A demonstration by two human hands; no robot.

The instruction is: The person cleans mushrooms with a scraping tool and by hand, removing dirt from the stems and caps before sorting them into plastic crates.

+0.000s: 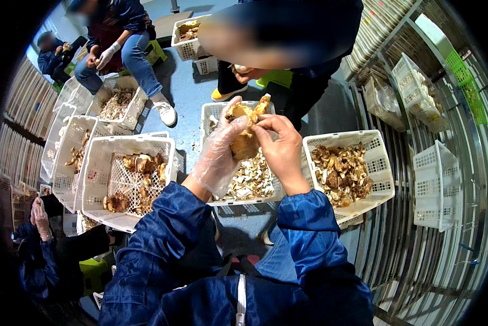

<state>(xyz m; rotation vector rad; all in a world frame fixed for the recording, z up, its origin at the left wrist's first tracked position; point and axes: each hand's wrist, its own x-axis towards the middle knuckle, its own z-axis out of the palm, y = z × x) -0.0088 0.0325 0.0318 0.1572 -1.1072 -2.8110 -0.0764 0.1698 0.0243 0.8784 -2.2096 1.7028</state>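
My left hand (218, 153), in a clear plastic glove, is wrapped round a large brown mushroom (245, 146) with a ragged, yellowish upper part. My bare right hand (284, 148) is closed, its thumb and fingertips pinching the mushroom's right side. Whether a small tool sits between those fingers is hidden. Both hands hover over a white perforated basket (249, 202) in front of me, which holds many pale, cut mushroom pieces (253, 176). To the left, a white basket (125, 221) holds several whole brown mushrooms (144, 163). Another basket (382, 199) on the right is heaped with brown mushroom pieces (341, 174).
Across from me a person (320, 51) in dark clothing leans over the middle basket. A seated person (116, 51) works at the far left beside a basket (138, 111) of scraps. More baskets crowd the left. Metal racks (407, 255) with baskets line the right.
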